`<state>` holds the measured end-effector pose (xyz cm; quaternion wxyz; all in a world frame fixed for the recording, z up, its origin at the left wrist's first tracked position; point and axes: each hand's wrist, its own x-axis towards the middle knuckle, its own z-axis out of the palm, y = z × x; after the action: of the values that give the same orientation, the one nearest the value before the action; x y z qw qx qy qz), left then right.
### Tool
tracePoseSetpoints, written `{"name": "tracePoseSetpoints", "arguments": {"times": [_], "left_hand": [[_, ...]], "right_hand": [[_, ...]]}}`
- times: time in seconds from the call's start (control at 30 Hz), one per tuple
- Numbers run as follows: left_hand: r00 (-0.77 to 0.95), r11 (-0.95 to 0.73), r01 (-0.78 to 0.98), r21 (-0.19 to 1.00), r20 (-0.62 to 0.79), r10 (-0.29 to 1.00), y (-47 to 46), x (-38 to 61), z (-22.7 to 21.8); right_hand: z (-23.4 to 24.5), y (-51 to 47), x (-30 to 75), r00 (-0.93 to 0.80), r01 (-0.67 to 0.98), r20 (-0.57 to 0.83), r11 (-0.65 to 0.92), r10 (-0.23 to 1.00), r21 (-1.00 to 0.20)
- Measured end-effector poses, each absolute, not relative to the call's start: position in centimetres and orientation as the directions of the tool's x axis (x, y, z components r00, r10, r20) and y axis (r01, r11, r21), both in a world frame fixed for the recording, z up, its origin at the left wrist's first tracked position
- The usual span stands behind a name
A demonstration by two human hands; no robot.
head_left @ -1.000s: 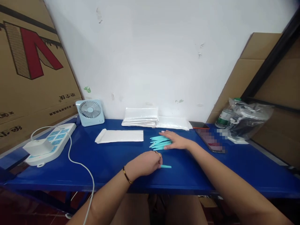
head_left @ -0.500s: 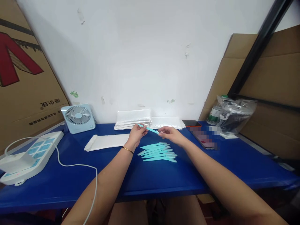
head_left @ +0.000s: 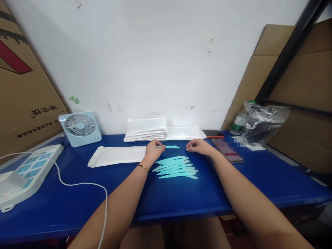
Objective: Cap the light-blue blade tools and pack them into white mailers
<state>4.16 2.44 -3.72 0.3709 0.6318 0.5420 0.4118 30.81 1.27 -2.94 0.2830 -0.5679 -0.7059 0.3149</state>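
My left hand (head_left: 155, 151) is closed around the handle of a slim turquoise eyebrow razor (head_left: 172, 147), whose narrow head points right. To the right of that head, apart from it, my right hand (head_left: 198, 147) has its thumb and fingertips pinched together. Whatever small thing sits in that pinch is too tiny to make out. Below both hands lies a pile of similar turquoise razors (head_left: 176, 167), with pale, see-through ends mostly on the right. A white padded envelope (head_left: 118, 155) lies flat just left of my left hand.
Stacked white padded envelopes (head_left: 146, 128) rest against the wall. A blue fan (head_left: 81, 128) and a white power strip (head_left: 38, 169) with its cable stand left. Phones (head_left: 227, 150), a bottle (head_left: 238, 124) and a clear plastic bag (head_left: 267, 121) are at right on the blue table (head_left: 181, 200).
My right hand has come away from the razor's head and moved right. The razor, still in my left hand, now lies more level. The view has shifted slightly.
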Motion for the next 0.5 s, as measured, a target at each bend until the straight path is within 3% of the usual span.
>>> {"name": "tracePoseSetpoints", "arguments": {"times": [0.1,0.2,0.3,0.43,0.5], "left_hand": [[0.177,-0.284,0.666,0.69,0.224,0.958,2.5,3.7,-3.9],[0.27,-0.355,0.736,0.577,0.23,0.935,2.6,3.5,-4.1],[0.354,-0.421,0.71,0.564,0.231,0.906,2.8,3.4,-4.1],[0.448,-0.432,0.637,0.639,0.149,0.882,2.8,3.1,-3.5],[0.457,-0.451,0.605,0.656,0.178,0.872,2.5,3.0,-2.9]], "right_hand": [[-2.3,0.6,29.1,-0.273,0.701,0.152,0.305,0.95,-0.645],[-2.0,-0.1,27.5,-0.382,0.722,0.121,0.377,0.916,-0.58],[-2.0,-0.3,26.9,-0.417,0.713,0.065,0.371,0.907,-0.595],[-1.7,-0.5,27.5,-0.463,0.679,0.035,0.38,0.886,-0.628],[-1.5,-0.7,27.6,-0.473,0.665,0.047,0.392,0.88,-0.636]]}}
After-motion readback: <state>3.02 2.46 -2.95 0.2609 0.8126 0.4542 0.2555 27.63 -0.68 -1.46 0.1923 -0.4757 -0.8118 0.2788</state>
